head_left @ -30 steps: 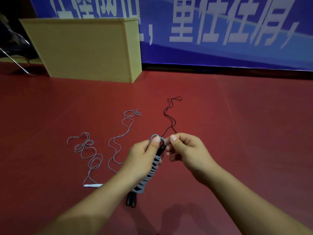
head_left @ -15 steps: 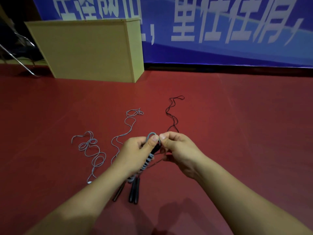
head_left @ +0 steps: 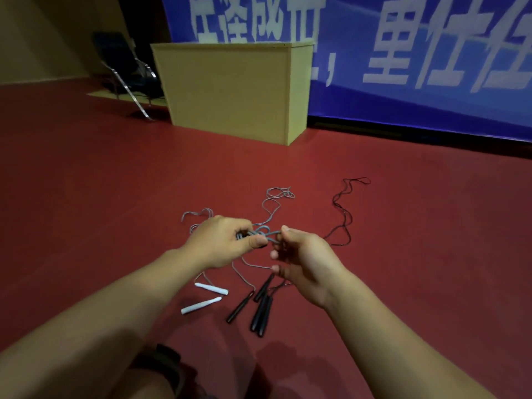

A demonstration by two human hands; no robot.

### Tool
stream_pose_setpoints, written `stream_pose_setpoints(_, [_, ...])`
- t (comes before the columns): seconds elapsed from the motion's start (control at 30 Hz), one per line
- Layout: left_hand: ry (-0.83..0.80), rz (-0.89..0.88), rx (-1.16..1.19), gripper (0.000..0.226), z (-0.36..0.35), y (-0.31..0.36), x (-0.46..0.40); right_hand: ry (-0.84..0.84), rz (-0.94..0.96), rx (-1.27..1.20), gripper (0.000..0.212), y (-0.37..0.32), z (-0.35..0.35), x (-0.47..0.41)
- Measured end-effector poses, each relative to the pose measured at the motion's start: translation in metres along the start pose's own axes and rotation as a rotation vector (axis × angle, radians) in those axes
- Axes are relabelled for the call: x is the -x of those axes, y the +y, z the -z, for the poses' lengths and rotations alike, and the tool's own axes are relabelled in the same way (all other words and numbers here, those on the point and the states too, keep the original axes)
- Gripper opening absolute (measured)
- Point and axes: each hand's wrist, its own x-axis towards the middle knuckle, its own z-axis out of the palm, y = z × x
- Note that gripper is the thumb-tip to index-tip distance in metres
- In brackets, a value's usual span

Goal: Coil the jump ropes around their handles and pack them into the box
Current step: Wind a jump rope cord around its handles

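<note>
Securing the grey rope coil, wide red floor (head_left: pixel 403 254) all around.

The tan box (head_left: pixel 230 90) stands well ahead, path open. My left hand (head_left: pixel 227 243) grips the grey rope bundle (head_left: pixel 260 233); my right hand (head_left: pixel 302 257) pinches its loose loop. I'd tuck it snugly, clear of black handles (head_left: pixel 260 309) and white handles (head_left: pixel 205 296) below.

red floor (head_left: pixel 115 182) bears ropes (head_left: pixel 342 214), handles (head_left: pixel 260 311), perhaps a cabinet (head_left: pixel 230 90).
</note>
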Motion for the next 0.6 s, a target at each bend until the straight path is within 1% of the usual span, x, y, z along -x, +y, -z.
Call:
stream_pose_setpoints(0.07, [0.002, 0.073, 0.019, 0.071, -0.002, -0.014, 0.006, -0.009, -0.055, -0.059, 0.021, 0.01, -0.014, -0.011])
stream_pose_setpoints(0.1, [-0.019, 0.1, 0.056, 0.068, -0.008, -0.017, 0.006, 0.021, -0.069, -0.088, 0.023, 0.014, -0.015, -0.015])
stream_pose_setpoints(0.13, [-0.026, 0.154, 0.114, 0.065, -0.015, -0.028, 0.015, 0.035, -0.095, -0.082, 0.023, 0.023, -0.023, -0.022])
stream_pose_setpoints(0.2, [-0.023, 0.271, 0.269, 0.065, -0.036, -0.05, 0.038, 0.035, -0.12, 0.011, 0.023, 0.045, -0.038, -0.036])
stream_pose_setpoints(0.23, [-0.017, 0.331, 0.36, 0.066, -0.049, -0.058, 0.049, 0.031, -0.1, 0.094, 0.024, 0.055, -0.04, -0.043])
stream_pose_setpoints(0.33, [0.099, 0.513, 0.597, 0.074, -0.084, -0.085, 0.094, -0.062, -0.033, 0.485, 0.022, 0.097, -0.051, -0.072])
stream_pose_setpoints(0.37, [0.137, 0.58, 0.691, 0.077, -0.093, -0.09, 0.108, -0.095, -0.013, 0.58, 0.02, 0.108, -0.054, -0.079])
stream_pose_setpoints(0.4, [0.169, 0.657, 0.787, 0.073, -0.099, -0.095, 0.121, -0.135, -0.001, 0.638, 0.019, 0.12, -0.057, -0.085])
stream_pose_setpoints(0.43, [0.204, 0.749, 0.877, 0.063, -0.106, -0.102, 0.136, -0.18, -0.007, 0.686, 0.018, 0.136, -0.062, -0.092])
stream_pose_setpoints(0.5, [0.26, 0.96, 1.087, 0.051, -0.115, -0.111, 0.157, -0.247, -0.014, 0.797, 0.019, 0.163, -0.066, -0.103])
stream_pose_setpoints(0.6, [0.39, 1.277, 1.405, 0.05, -0.131, -0.133, 0.189, -0.375, -0.094, 0.966, 0.015, 0.22, -0.065, -0.12])
